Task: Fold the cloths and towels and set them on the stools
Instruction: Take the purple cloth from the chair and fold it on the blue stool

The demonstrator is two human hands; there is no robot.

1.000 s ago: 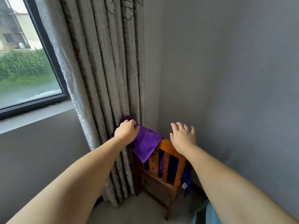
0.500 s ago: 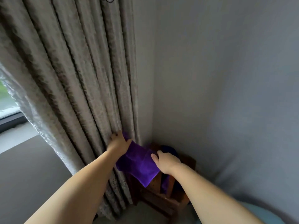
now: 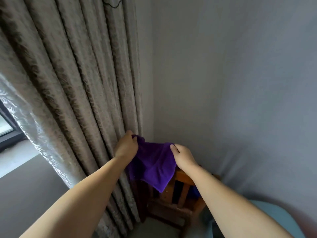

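Observation:
A purple cloth (image 3: pixel 152 164) hangs spread between my two hands above a wooden stool (image 3: pixel 180 194) in the room's corner. My left hand (image 3: pixel 127 146) pinches the cloth's upper left corner, right against the curtain. My right hand (image 3: pixel 182 156) grips the upper right corner. The cloth's lower point droops over the stool's top rail. A darker blue cloth (image 3: pixel 195 192) shows behind the stool's slats, mostly hidden by my right forearm.
A heavy patterned curtain (image 3: pixel 77 83) hangs at the left, touching my left hand. A grey wall (image 3: pixel 240 83) closes the corner on the right. A window frame (image 3: pixel 8 131) sits at far left. Light blue fabric (image 3: pixel 274 219) lies at bottom right.
My right hand went from open above the stool to gripping the cloth's right corner. Both hands have lifted and spread the cloth. The view swung right, away from the window.

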